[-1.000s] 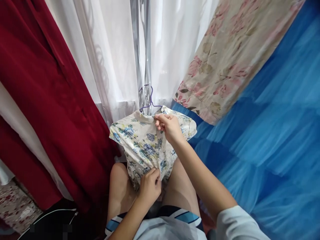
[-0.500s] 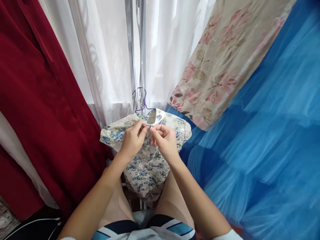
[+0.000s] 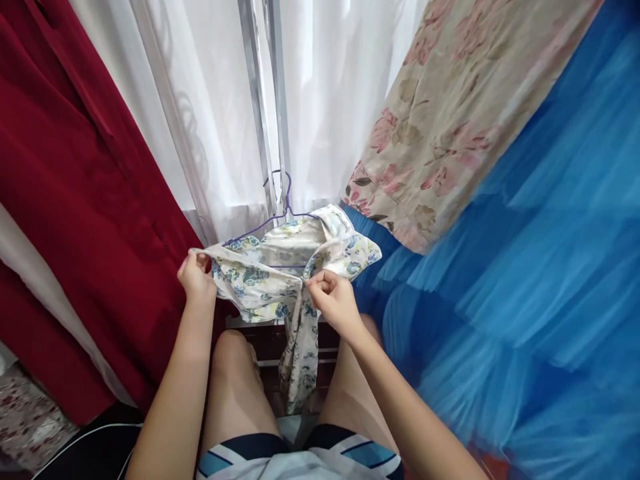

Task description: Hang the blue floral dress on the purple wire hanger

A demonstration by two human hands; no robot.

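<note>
A white blouse with blue and yellow flowers (image 3: 257,280) hangs on a purple wire hanger (image 3: 287,208), hooked on a narrow metal upright (image 3: 260,100). My left hand (image 3: 197,273) pinches the blouse's edge at its far left and stretches the cloth sideways. At the front neckline, my right hand (image 3: 330,297) grips the other edge between thumb and fingers. The left half of the garment is pulled off its hanger arm, so the bare wire shows there. Below my right hand the lower part hangs bunched and narrow between my knees.
Dark red cloth (image 3: 100,200) hangs on the left and white curtains (image 3: 335,100) behind. To the right are a beige floral cloth (image 3: 440,133) and layered blue tulle (image 3: 525,300). A black item with white piping (image 3: 95,447) lies at lower left.
My left hand has moved from the neckline out to the left, drawing the blouse's edge with it. The garment has twisted and its front bunched. My right hand has shifted slightly down and right.
</note>
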